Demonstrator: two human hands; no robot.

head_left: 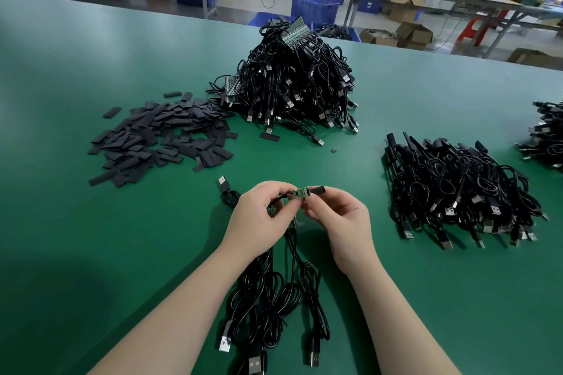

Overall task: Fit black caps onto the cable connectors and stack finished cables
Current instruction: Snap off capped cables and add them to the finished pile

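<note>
My left hand [264, 212] pinches the small green circuit-board connector [298, 193] at its cable end, thumb and fingers curled tight on it; my right hand [336, 216] pinches the short black sleeve cap [317, 190], whose mouth sits just at the board's right tip, not yet drawn over it, both held above the green table [122, 70]. The risk, as I judge it: if I push the cap on crooked, its soft mouth could catch a board corner and fold, or the board could bend at its solder joint; my left hand also grips other black cables [274, 298], at least 3 by the plugs near me, and their drag could pull the board off line. Counts: 1 cap in hand, 1 board being fitted; 1 loose spread of flat black caps [161, 137], too many to count; 1 tall heap of uncapped cables [298, 85]; 1 finished stack [457, 189] on my right, and 1 more pile [545, 137] at the edge.
</note>
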